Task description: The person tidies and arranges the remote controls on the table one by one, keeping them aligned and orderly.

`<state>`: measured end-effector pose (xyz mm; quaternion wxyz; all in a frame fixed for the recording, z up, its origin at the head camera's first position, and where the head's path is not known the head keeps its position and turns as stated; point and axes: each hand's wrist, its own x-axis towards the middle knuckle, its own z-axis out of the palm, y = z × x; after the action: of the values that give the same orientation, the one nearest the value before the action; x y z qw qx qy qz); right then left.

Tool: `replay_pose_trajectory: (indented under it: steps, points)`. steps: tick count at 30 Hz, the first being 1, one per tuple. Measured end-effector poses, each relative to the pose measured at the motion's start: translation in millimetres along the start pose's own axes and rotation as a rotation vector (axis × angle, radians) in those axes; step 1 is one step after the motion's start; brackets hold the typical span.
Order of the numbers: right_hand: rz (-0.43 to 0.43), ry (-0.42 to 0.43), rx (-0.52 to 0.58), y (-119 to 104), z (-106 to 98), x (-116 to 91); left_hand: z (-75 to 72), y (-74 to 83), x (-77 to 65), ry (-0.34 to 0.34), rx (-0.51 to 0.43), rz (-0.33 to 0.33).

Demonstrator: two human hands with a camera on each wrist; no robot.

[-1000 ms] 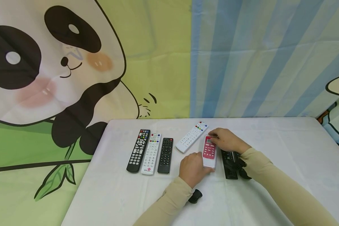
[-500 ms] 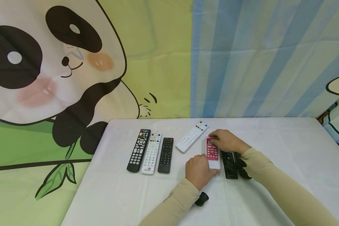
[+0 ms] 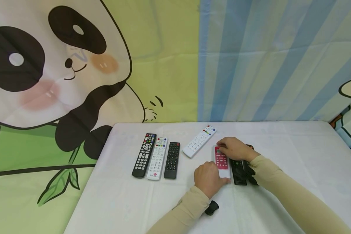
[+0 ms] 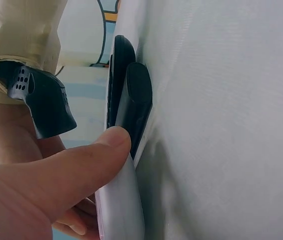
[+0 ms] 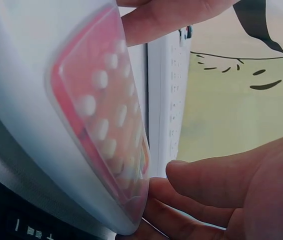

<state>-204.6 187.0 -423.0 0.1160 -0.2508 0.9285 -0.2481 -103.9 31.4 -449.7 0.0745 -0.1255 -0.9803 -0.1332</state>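
Note:
A white remote control (image 3: 221,163) with a pink keypad lies on the table, between both hands. My left hand (image 3: 209,179) holds its near end, the thumb pressed at the end's edge in the left wrist view and the fingers along its left side. At the far end, my right hand (image 3: 235,148) curls its fingers around the top edge; in the right wrist view its thumb (image 5: 206,182) stands off the keypad. Right beside it lies a black remote control (image 3: 239,174), with another dark remote (image 4: 121,60) next to that one, mostly hidden under the right wrist.
To the left lie a long black remote (image 3: 144,156), a white remote (image 3: 157,159) and a shorter black remote (image 3: 172,161) in a row. Another white remote (image 3: 199,142) lies slanted behind. A panda-print cloth (image 3: 111,81) hangs beyond the white table (image 3: 120,208).
The pink-and-white remote has slid right and a little nearer, up beside the black remote. The left hand has moved right with it; the right hand has shifted slightly nearer.

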Motion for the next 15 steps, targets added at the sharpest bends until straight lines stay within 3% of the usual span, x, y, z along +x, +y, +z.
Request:
replay_pose_trajectory:
  steps: [15]
  points:
    - [-0.017,0.010,-0.039,0.7,3.8,-0.8,5.2,2.7,-2.3,-0.003,0.055,-0.021]
